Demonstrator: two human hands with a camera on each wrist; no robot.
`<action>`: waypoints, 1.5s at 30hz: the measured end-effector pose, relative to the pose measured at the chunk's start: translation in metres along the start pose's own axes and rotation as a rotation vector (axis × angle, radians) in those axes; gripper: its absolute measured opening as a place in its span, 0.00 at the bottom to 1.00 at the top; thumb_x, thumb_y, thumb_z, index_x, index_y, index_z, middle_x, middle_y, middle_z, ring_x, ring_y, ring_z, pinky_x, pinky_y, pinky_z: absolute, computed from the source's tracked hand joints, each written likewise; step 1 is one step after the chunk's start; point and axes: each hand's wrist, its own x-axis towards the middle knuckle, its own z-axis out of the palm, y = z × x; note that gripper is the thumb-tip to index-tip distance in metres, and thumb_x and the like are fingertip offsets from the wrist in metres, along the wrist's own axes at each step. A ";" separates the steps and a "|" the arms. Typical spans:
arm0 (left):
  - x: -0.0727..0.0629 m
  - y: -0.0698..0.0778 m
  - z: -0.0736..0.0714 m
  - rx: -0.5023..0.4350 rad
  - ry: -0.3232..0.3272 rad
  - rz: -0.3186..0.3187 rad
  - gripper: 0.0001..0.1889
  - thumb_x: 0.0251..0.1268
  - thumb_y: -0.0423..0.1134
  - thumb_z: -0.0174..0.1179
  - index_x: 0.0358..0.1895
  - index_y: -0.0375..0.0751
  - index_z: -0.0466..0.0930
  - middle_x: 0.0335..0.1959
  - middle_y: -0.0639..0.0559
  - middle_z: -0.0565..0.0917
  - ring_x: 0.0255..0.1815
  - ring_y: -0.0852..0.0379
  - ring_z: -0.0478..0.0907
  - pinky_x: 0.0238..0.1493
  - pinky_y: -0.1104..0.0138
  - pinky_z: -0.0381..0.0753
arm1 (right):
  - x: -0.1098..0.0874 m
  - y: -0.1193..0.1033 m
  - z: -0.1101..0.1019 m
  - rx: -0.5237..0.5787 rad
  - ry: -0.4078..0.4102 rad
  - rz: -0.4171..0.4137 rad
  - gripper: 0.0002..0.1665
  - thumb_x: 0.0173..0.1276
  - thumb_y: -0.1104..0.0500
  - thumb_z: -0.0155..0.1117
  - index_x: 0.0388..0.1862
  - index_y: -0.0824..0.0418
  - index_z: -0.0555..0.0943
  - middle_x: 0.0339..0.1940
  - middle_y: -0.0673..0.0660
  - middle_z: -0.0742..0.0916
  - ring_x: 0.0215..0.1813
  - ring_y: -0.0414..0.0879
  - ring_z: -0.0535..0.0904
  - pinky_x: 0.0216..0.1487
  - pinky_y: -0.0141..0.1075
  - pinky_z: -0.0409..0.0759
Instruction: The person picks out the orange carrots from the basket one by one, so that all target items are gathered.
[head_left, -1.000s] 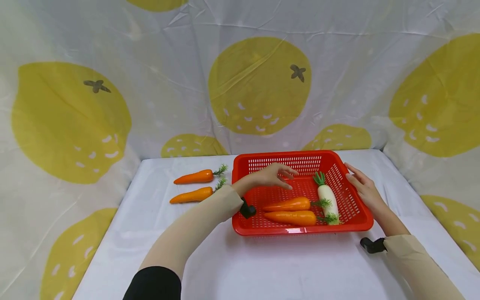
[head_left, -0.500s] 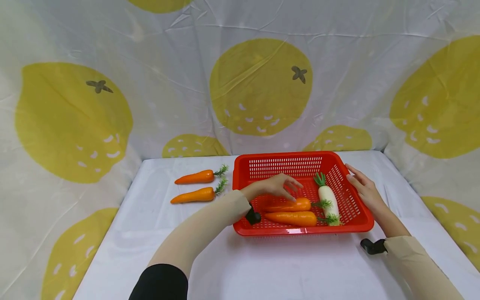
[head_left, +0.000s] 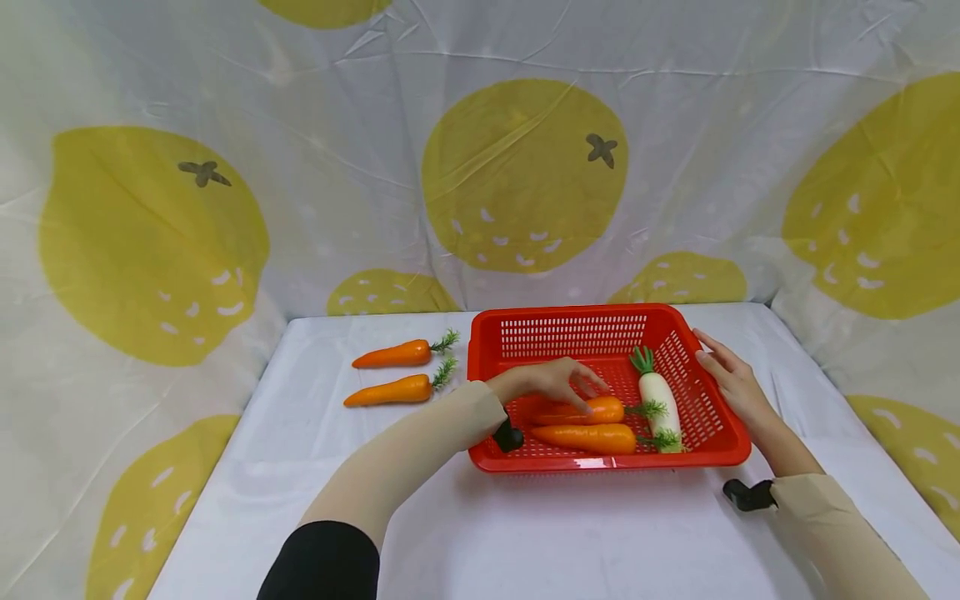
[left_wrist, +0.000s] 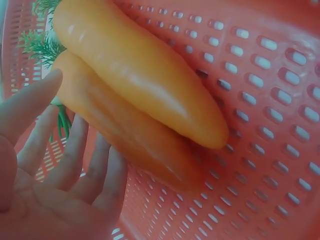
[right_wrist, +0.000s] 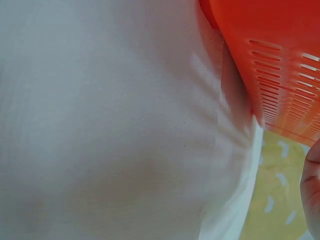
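A red plastic basket (head_left: 555,463) with slotted walls stands on the white-covered table. Inside lie two orange carrots, the farther carrot (head_left: 609,409) and the nearer carrot (head_left: 592,437), and a white radish (head_left: 657,400) with green leaves on the right. My left hand (head_left: 558,380) reaches in over the farther carrot. In the left wrist view its thumb tip is right at that carrot's thick end, and the spread fingers lie along the carrot's other side. My right hand (head_left: 735,385) holds the basket's right rim, thumb over the edge, other fingers along the outside.
To the left of the basket, two more carrots lie on the cloth: an upper carrot (head_left: 397,355) and a lower carrot (head_left: 390,391), their green tops pointing right. A curtain (head_left: 360,167) printed with lemons hangs behind the table.
My left hand has come down and slightly nearer within the basket, from above its middle to the farther carrot. My right hand stays on the rim.
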 end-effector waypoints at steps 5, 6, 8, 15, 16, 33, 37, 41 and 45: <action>0.000 -0.004 0.002 0.013 -0.009 -0.037 0.24 0.63 0.29 0.67 0.64 0.34 0.78 0.58 0.41 0.82 0.57 0.52 0.80 0.51 0.73 0.78 | 0.000 0.002 -0.001 0.034 -0.004 -0.003 0.36 0.81 0.56 0.49 0.81 0.60 0.51 0.41 0.44 0.80 0.38 0.35 0.83 0.36 0.30 0.84; 0.001 -0.004 0.003 0.009 -0.016 -0.051 0.25 0.64 0.30 0.67 0.64 0.35 0.78 0.57 0.41 0.82 0.56 0.53 0.80 0.51 0.74 0.78 | 0.000 0.002 -0.001 0.046 -0.005 -0.006 0.36 0.81 0.56 0.50 0.81 0.60 0.51 0.41 0.44 0.80 0.38 0.35 0.83 0.36 0.30 0.84; 0.000 -0.005 0.004 -0.012 -0.026 -0.080 0.25 0.64 0.30 0.67 0.65 0.37 0.77 0.56 0.41 0.83 0.55 0.53 0.80 0.51 0.73 0.78 | 0.000 0.003 -0.001 0.060 -0.008 -0.012 0.35 0.81 0.56 0.50 0.81 0.59 0.52 0.41 0.44 0.80 0.38 0.35 0.83 0.36 0.30 0.84; -0.002 -0.007 0.006 -0.044 -0.025 -0.120 0.26 0.63 0.30 0.68 0.66 0.42 0.78 0.56 0.46 0.83 0.54 0.54 0.78 0.49 0.71 0.78 | -0.001 0.004 0.001 0.082 -0.009 -0.040 0.35 0.81 0.58 0.50 0.81 0.61 0.53 0.41 0.44 0.81 0.39 0.35 0.83 0.35 0.30 0.84; -0.002 -0.006 0.006 -0.041 -0.027 -0.121 0.26 0.63 0.31 0.68 0.65 0.42 0.78 0.55 0.47 0.83 0.53 0.55 0.78 0.49 0.71 0.78 | -0.001 0.004 0.001 0.078 -0.007 -0.039 0.35 0.81 0.58 0.50 0.81 0.61 0.52 0.41 0.44 0.81 0.39 0.35 0.83 0.35 0.30 0.85; -0.003 0.002 -0.006 -0.031 0.009 -0.049 0.27 0.63 0.30 0.67 0.67 0.41 0.76 0.65 0.48 0.77 0.63 0.50 0.75 0.56 0.68 0.77 | -0.002 0.003 0.001 0.051 -0.007 -0.068 0.34 0.81 0.58 0.51 0.81 0.59 0.55 0.41 0.44 0.81 0.38 0.35 0.83 0.34 0.30 0.84; -0.004 0.007 -0.009 -0.076 0.004 -0.033 0.27 0.63 0.29 0.67 0.67 0.40 0.76 0.66 0.48 0.76 0.63 0.51 0.74 0.55 0.68 0.77 | -0.002 0.003 0.001 0.034 -0.002 -0.054 0.34 0.81 0.58 0.50 0.81 0.59 0.54 0.41 0.44 0.81 0.38 0.35 0.83 0.34 0.30 0.84; -0.007 0.011 -0.015 -0.069 0.017 -0.020 0.27 0.63 0.31 0.68 0.67 0.41 0.76 0.66 0.48 0.76 0.63 0.52 0.74 0.55 0.67 0.78 | -0.002 0.002 0.001 0.026 0.000 -0.032 0.35 0.81 0.56 0.50 0.81 0.58 0.54 0.41 0.44 0.80 0.38 0.35 0.83 0.35 0.30 0.84; -0.013 0.017 -0.020 -0.071 0.037 -0.008 0.28 0.63 0.32 0.68 0.67 0.43 0.76 0.66 0.50 0.77 0.64 0.53 0.74 0.56 0.66 0.77 | -0.002 0.001 0.001 0.026 0.002 -0.035 0.34 0.81 0.57 0.50 0.81 0.59 0.54 0.41 0.44 0.81 0.38 0.35 0.83 0.34 0.30 0.84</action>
